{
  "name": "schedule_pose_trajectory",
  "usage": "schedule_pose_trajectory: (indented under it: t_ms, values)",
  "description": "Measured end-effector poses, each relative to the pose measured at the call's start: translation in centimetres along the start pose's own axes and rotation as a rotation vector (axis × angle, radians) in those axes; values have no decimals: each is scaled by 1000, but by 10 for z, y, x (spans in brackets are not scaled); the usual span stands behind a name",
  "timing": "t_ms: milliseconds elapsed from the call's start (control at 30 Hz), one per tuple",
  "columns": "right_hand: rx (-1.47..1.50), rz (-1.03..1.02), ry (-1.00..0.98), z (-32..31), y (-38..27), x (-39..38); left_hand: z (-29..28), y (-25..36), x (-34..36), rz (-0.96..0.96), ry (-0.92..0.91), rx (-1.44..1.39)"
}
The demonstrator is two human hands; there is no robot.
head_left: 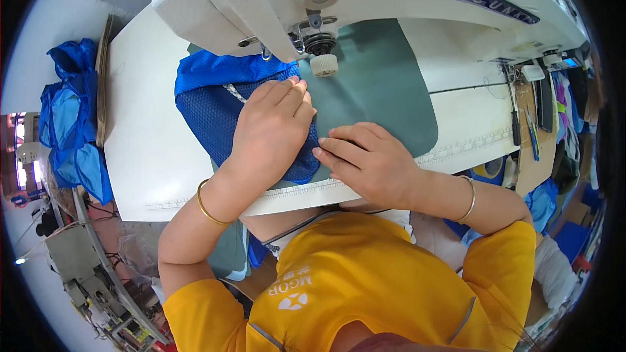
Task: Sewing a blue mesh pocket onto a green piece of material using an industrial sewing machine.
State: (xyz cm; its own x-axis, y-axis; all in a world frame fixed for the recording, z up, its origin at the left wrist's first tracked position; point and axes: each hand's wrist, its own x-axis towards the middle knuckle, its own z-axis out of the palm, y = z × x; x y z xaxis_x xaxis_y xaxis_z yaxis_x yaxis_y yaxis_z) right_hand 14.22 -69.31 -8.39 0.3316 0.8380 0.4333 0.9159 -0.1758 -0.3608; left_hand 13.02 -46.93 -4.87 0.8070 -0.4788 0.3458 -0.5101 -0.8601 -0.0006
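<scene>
A blue mesh fabric piece (212,114) with a smooth blue band along its far side lies on the sewing machine's table. A short whitish cord (234,93) shows on it. My left hand (274,120) rests palm down on the mesh, fingers stretched out close together toward its right edge, below the machine head. My right hand (375,163) is at that same edge, nearer to me, with thumb and forefinger closed on the fabric's border. Beneath both hands spreads a dark green sheet (385,78). The sewing machine (248,0) hangs over the fabric; its needle tip is hidden.
A printed ruler strip (287,190) runs along the white table's (143,137) near edge. At right, a black-handled screwdriver (515,127) and a blue pen-like tool (533,137) lie by small scissors. Blue fabric pieces (72,111) hang past the table's left side.
</scene>
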Motion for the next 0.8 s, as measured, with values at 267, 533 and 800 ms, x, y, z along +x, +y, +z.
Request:
schedule_pose_trajectory:
  t_ms: [267,533,800]
  values:
    - [4,23,-31,-3,-2,3,13,-2,-9,-157,91,-87]
    - [-11,23,-74,-7,-2,5,17,-4,-9,-202,106,-202]
    - [-35,18,-49,-9,7,13,20,-8,-6,-197,66,-156]
